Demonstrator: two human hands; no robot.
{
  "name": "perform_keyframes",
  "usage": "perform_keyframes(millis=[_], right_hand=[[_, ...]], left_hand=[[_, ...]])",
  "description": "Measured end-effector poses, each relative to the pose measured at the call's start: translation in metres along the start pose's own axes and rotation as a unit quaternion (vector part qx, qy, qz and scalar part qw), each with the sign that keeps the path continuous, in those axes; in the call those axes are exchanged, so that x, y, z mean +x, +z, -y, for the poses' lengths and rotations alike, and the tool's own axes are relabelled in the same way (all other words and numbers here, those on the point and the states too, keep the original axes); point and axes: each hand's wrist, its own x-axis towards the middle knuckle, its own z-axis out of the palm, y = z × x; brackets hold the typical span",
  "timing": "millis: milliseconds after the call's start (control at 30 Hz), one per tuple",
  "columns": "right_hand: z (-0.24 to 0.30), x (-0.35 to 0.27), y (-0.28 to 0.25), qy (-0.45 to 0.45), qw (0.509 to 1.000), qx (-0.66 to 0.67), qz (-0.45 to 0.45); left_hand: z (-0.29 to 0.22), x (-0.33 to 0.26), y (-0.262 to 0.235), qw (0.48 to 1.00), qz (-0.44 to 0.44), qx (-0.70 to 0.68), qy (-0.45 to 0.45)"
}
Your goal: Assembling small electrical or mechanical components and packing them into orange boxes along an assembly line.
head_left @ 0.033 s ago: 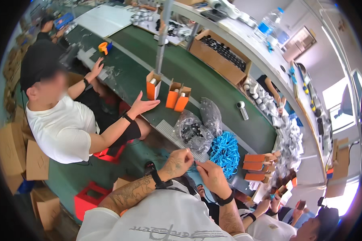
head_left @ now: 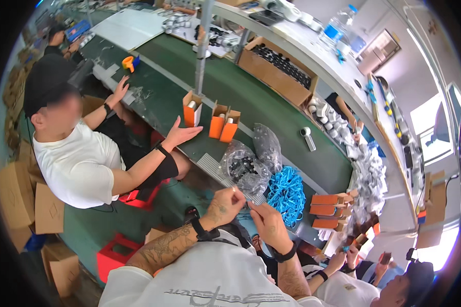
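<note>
My left hand [head_left: 225, 205] is closed in a pinch, held over the near edge of the workbench. Just to its right, my right hand [head_left: 270, 224] pinches too, thumb and forefinger pressed together. Whatever is between the fingertips is too small to name. Beyond both hands lies a clear plastic bag [head_left: 244, 168] with small black parts inside. A heap of blue straps [head_left: 286, 192] sits beyond my right hand, next to the bag. Another crumpled clear bag [head_left: 267, 146] lies behind these.
Open orange-and-white boxes [head_left: 192, 111] stand on the green conveyor bench [head_left: 286, 123]; a small white device [head_left: 307, 139] lies farther right. More orange boxes [head_left: 326, 210] are stacked at right. A seated co-worker [head_left: 77, 153] reaches in from the left; another person [head_left: 353, 286] works at lower right.
The view has shifted very slightly. Both my hands stay pinched in nearly the same place, and the things on the bench have not moved.
</note>
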Motion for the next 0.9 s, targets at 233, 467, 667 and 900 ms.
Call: perform_keyframes(millis=[233, 467, 667, 900], right_hand=[[-0.085, -0.02, -0.023, 0.257, 0.884, 0.39, -0.02], [-0.118, -0.036, -0.071, 0.239, 0.933, 0.264, -0.051], [-0.131, -0.043, -0.078, 0.085, 0.972, 0.098, -0.196], [-0.181, -0.076, -0.09, 0.231, 0.861, 0.376, -0.254]], left_hand=[[-0.045, 0.04, 0.029, 0.941, 0.114, -0.299, -0.112], [-0.05, 0.069, 0.076, 0.941, 0.327, 0.086, 0.022], [-0.033, 0.083, 0.151, 0.99, 0.099, 0.1, -0.025], [-0.024, 0.081, 0.216, 0.938, 0.078, -0.283, -0.182]])
